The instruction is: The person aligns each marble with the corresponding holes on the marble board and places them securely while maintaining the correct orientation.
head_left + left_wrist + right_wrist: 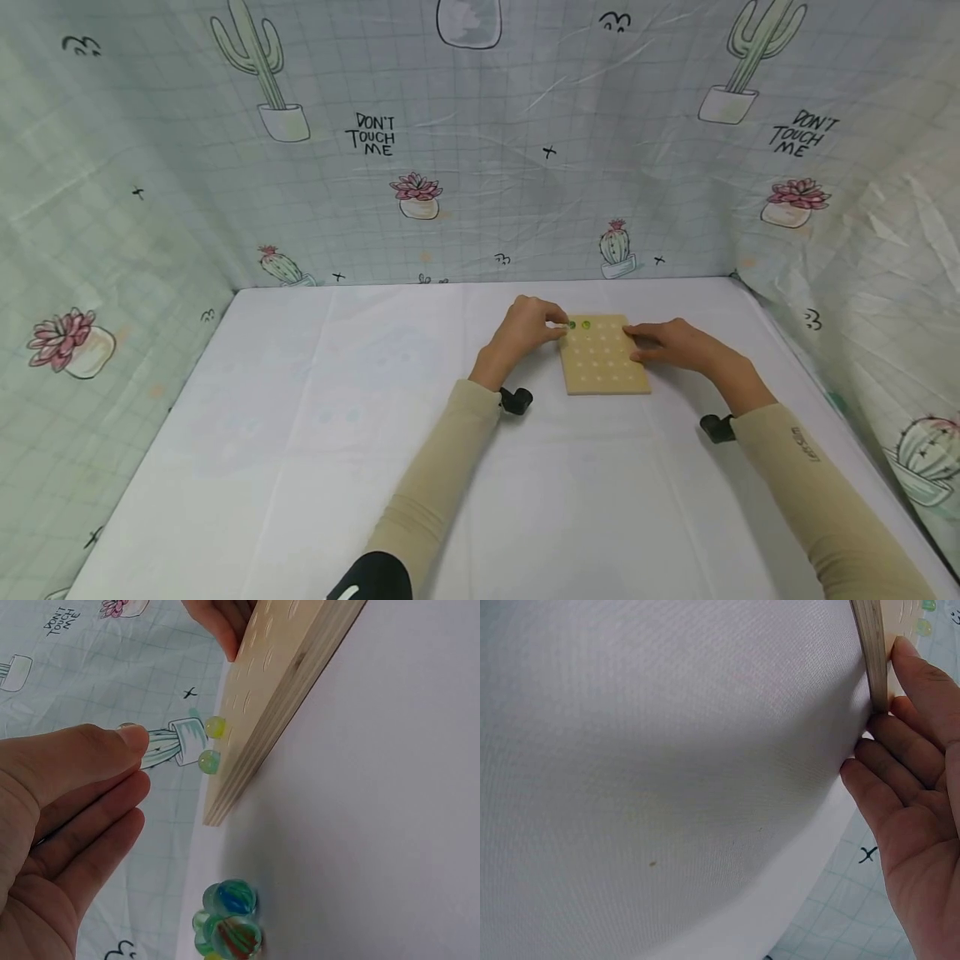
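A square wooden board [606, 358] with rows of shallow hollows lies on the table. Two glass marbles sit in its far-left hollows: a green marble [209, 761] at the corner and a yellow-green marble [215, 727] beside it. My left hand [527, 323] is at that corner, thumb and forefinger pinched together. A sliver of what looks like a marble [127, 725] shows above the thumb tip; the rest is hidden. With my right hand [671, 343] I hold the board's right edge, thumb on the top face and fingers along the side.
Several loose marbles [234, 922] lie clustered on the table near the board's far-left corner, hidden behind my left hand in the head view. A white cloth covers the table [375, 433]. Behind it hangs a cactus-print curtain [480, 167], which also runs down both sides.
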Tool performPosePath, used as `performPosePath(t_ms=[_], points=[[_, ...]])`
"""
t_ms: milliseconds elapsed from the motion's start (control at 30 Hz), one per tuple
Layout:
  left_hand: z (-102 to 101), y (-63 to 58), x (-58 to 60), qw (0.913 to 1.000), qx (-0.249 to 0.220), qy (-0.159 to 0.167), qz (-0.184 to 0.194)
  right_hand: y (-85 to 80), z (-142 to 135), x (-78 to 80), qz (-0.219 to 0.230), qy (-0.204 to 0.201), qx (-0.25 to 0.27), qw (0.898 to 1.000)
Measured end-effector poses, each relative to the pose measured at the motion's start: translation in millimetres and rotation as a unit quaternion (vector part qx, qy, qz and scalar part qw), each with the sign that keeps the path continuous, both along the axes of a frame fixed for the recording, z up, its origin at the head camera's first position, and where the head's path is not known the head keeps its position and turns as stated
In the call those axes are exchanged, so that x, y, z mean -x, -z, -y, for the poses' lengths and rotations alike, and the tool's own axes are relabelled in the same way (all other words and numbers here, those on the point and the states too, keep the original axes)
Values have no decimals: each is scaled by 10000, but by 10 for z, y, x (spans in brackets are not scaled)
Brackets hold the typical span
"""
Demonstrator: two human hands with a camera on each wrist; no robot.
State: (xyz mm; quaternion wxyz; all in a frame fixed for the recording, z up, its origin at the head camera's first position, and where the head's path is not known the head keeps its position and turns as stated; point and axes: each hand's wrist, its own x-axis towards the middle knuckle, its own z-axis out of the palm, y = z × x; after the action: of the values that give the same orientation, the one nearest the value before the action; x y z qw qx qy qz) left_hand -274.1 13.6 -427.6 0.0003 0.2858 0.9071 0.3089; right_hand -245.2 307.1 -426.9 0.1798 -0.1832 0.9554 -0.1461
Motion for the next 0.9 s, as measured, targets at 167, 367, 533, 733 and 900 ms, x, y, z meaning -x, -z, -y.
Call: performPosePath(t_ms=[167, 367, 533, 733, 900], points=[[-19, 26, 7, 9995, -278, -6, 130, -7, 11, 0, -16, 24, -46, 10000], [-62, 25, 46, 9971, -699, -89, 277, -25, 19, -15, -130, -68, -45, 9999], [-111, -7, 96, 9961, -729, -133, 481, -30, 19, -17, -114, -116, -46, 9999], [-186, -38, 179, 9958, -625, -103, 653, -40, 19, -14, -146, -174, -22, 9997], [-291, -65, 232, 9965, -370, 16, 743, -29, 4, -2, -165, -187, -54, 9997]])
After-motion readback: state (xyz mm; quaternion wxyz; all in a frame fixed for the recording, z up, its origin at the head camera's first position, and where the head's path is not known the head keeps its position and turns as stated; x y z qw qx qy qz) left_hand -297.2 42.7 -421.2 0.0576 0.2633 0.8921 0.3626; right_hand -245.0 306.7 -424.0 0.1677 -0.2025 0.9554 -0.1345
